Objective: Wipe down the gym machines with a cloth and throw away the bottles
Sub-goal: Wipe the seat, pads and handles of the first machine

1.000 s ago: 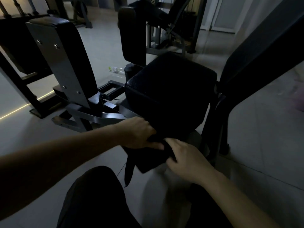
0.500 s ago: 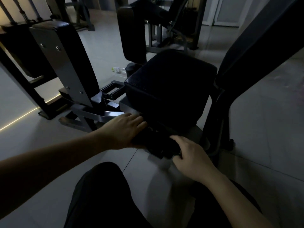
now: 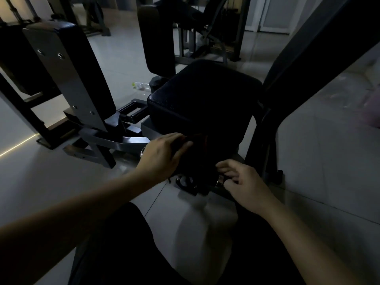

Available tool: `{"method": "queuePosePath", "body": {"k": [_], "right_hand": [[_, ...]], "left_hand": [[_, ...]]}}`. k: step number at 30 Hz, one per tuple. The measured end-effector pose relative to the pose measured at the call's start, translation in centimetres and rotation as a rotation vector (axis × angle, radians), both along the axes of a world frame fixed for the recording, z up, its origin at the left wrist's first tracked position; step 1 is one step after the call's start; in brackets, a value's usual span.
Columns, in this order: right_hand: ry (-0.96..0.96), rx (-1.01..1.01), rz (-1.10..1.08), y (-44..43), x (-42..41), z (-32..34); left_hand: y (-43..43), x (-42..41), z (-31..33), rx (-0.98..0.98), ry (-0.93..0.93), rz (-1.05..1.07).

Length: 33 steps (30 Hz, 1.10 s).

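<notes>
Cloth (image 3: 197, 153), dark and hard to separate from the shadow, is bunched under the front edge of the seat pad (image 3: 203, 99), low on the machine's frame. The left hand (image 3: 164, 155) has its fingers curled over the cloth, pressing it against the frame just below the pad; a second ago this hand gripped a hanging fold clear of the pad's front, so the wiping has shifted down onto the metalwork. The right hand (image 3: 244, 184) sits below and to the right of the pad, fingers bent loosely around a shiny knob (image 3: 220, 180); whether they also pinch cloth I cannot tell. That suggests the pad itself is done and the lower fittings are being cleaned now. Beyond the pad's far left corner, a clear plastic bottle (image 3: 141, 86) lies on the floor tiles (image 3: 320, 165), not yet collected.
</notes>
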State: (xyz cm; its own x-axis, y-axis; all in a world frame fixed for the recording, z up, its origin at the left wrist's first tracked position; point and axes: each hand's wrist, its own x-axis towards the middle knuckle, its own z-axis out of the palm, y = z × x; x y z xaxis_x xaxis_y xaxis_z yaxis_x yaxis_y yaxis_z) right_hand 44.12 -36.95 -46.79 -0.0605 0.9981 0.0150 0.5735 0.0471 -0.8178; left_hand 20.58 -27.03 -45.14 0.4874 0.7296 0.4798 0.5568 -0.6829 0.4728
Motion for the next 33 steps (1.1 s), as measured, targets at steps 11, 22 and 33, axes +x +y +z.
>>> {"method": "queuePosePath", "body": {"k": [11, 22, 33], "right_hand": [[-0.018, 0.174, -0.320, -1.8, 0.7, -1.2], [0.031, 0.208, -0.364, -2.2, 0.3, -1.9], [0.038, 0.217, -0.344, -2.4, 0.4, -2.0]], "left_hand": [[0.9, 5.8, 0.5, -0.021, 0.790, -0.090], [-4.7, 5.2, -4.9, 0.388, 0.644, -0.008], [-2.4, 9.3, -1.6, -0.020, 0.621, 0.189]]}}
